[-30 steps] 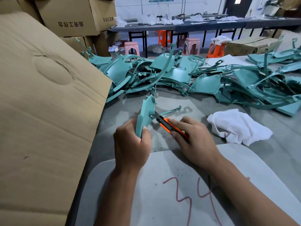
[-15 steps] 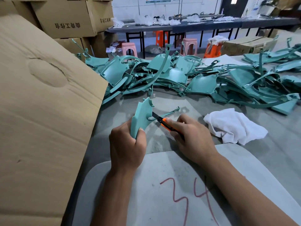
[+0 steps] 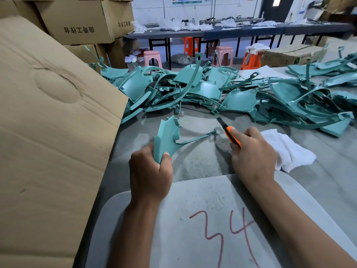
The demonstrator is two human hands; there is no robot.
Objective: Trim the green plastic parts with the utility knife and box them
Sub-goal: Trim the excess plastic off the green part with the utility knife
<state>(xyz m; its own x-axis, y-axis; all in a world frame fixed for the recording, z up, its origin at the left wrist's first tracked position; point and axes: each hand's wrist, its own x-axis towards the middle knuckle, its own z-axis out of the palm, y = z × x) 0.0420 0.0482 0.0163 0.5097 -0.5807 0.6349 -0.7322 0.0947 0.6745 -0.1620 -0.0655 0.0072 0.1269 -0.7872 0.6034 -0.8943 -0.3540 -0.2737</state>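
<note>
Cardboard box (image 3: 48,132) at table's left edge, contents hidden. Left hand (image 3: 150,175) grips curved green part (image 3: 167,138); right hand (image 3: 253,151) grips orange utility knife (image 3: 230,135), blade clear of part.

A red handwritten "34" marks the grey board (image 3: 193,219); upside-down Chinese print on the cardboard cartons (image 3: 77,22) is unreadable.

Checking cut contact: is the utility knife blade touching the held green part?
No, the utility knife in the right hand is clear of the green part.

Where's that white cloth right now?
In the head view the white cloth lies on the grey table, right of centre, just beyond the right hand holding the knife and in front of the pile of green parts.
</note>
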